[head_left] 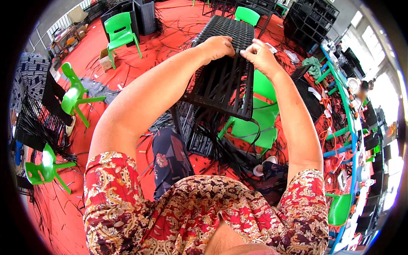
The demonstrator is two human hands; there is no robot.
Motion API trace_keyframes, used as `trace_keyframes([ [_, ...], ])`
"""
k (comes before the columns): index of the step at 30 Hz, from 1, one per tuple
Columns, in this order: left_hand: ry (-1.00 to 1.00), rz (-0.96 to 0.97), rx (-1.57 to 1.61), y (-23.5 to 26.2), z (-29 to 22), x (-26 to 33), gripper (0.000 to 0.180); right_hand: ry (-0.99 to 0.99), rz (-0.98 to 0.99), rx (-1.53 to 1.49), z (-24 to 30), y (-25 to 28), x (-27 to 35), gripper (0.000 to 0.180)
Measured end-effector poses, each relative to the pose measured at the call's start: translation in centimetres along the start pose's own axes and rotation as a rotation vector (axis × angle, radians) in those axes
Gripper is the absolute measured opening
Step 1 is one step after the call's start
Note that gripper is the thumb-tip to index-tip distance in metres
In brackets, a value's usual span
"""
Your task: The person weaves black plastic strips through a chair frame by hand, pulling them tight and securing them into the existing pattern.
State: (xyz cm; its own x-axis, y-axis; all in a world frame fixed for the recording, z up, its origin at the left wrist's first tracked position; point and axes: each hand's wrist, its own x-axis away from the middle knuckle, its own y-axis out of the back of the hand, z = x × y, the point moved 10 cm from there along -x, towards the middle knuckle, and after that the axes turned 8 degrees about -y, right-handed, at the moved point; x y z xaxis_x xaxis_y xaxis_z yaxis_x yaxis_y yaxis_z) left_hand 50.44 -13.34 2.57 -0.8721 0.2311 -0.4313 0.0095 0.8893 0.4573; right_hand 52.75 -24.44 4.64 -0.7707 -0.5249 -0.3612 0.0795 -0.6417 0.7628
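Observation:
A black frame point(219, 101) stands before me, its far part covered by tight black wicker weave point(225, 29). Toward me, long black strips point(221, 80) run over it with gaps between them. At the near edge of the weave, my left hand point(217, 47) is closed, its fingers curled down against the strips. Just to its right my right hand point(259, 55) pinches with thumb and forefinger at the same edge. What lies in either set of fingertips is too small to make out. Loose black strip ends point(216, 157) hang in a tangle below the frame.
Beside the frame, under my right arm, is a green plastic chair point(261, 121). More green chairs point(120, 32) stand on the red floor covering point(170, 21), which is strewn with strips. A cluttered bench with a green-blue frame point(340, 91) runs along the right. Another person's leg point(55, 102) shows at left.

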Motion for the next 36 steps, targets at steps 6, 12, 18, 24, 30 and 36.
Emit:
trace_keyframes([
  [6, -0.003, -0.153, 0.435, 1.5, 1.2, -0.4, 0.022, 0.082, -0.072, -0.031, 1.5, -0.9, -1.5, 0.027],
  [12, 0.078, -0.236, 0.494, 1.7, 2.1, 0.0, 0.036, -0.097, -0.186, -0.648, -0.8, 3.2, -0.8, 0.023],
  [18, -0.01, -0.16, 0.305, 1.2, 1.4, 0.0, 0.015, -0.142, -0.021, -0.381, -4.0, 3.3, 1.5, 0.025],
  [24, 0.061, -0.109, 0.22, 0.6, 1.7, 0.4, 0.012, -0.281, 0.104, -0.362, -5.2, 1.4, 2.9, 0.024],
  [30, 0.002, -0.082, 0.083, 0.7, -1.2, 1.5, 0.026, -0.288, 0.228, -0.438, -4.6, 2.0, 4.4, 0.022],
  [36, -0.265, -0.018, -0.517, 0.0, -4.7, 2.3, 0.013, -0.29, 0.186, -0.492, -5.5, 4.4, 5.1, 0.021],
])
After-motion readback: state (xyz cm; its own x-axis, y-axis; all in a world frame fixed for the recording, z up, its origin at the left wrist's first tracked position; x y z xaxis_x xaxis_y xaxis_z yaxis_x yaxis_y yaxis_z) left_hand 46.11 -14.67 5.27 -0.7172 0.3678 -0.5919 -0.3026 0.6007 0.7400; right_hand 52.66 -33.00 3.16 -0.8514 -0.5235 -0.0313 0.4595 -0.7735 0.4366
